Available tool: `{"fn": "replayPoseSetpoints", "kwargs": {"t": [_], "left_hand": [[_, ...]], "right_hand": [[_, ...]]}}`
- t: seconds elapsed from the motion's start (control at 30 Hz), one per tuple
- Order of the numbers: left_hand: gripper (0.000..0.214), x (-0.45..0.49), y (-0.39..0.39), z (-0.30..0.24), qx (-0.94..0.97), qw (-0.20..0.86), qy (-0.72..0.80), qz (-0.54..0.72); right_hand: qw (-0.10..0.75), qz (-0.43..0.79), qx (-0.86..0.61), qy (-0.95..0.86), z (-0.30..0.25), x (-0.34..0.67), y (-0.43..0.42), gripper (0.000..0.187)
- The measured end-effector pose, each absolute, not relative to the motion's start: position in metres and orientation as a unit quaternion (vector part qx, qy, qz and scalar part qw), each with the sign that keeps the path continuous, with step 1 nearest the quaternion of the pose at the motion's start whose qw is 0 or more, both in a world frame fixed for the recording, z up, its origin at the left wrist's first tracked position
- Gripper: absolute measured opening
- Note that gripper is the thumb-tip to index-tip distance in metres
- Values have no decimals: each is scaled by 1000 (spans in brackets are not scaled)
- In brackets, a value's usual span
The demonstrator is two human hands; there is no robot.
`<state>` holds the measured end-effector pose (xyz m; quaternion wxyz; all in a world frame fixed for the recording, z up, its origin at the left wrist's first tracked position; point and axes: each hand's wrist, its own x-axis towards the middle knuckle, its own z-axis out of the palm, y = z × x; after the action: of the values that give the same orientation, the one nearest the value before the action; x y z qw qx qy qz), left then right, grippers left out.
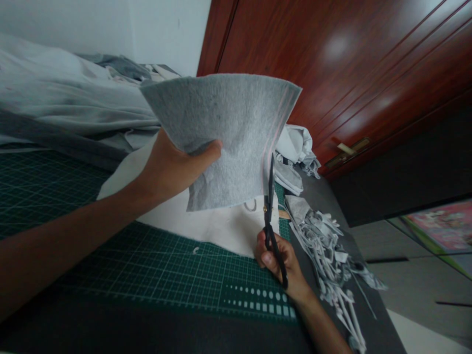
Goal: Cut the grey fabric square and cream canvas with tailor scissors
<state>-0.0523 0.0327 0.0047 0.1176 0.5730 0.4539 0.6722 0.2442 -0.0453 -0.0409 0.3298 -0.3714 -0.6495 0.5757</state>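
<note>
A piece of grey fabric [236, 123] is held up above the table by my left hand [180, 162], the thumb on its near face and the other fingers hidden behind. Pink lines run down the fabric near its right edge. My right hand [278, 260] is wrapped round the handles of black scissors [270, 211]. Their blades point upward along the fabric's lower right edge, by the pink lines; whether they are cutting into it I cannot tell. Under the fabric, a white cloth [221, 226] lies on the green cutting mat [165, 265].
Piled fabric [66, 93] covers the back left. To the right, folded grey pieces [289, 177] and a heap of fabric scraps [328, 255] lie on the dark table [354, 290]. Behind is a reddish wooden door [295, 49] with a handle [346, 150].
</note>
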Motion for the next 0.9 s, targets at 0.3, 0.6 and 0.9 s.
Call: {"fn": "replayPoseSetpoints", "kwargs": {"t": [0.3, 0.6, 0.9], "left_hand": [[43, -51, 31, 5, 574, 92, 461, 670], [36, -49, 31, 8, 582, 79, 453, 670], [38, -51, 32, 6, 589, 82, 457, 662]], "right_hand": [[328, 563, -373, -661, -46, 249, -44, 34], [323, 555, -377, -667, -45, 248, -45, 36], [323, 551, -382, -668, -45, 249, -46, 36]]}}
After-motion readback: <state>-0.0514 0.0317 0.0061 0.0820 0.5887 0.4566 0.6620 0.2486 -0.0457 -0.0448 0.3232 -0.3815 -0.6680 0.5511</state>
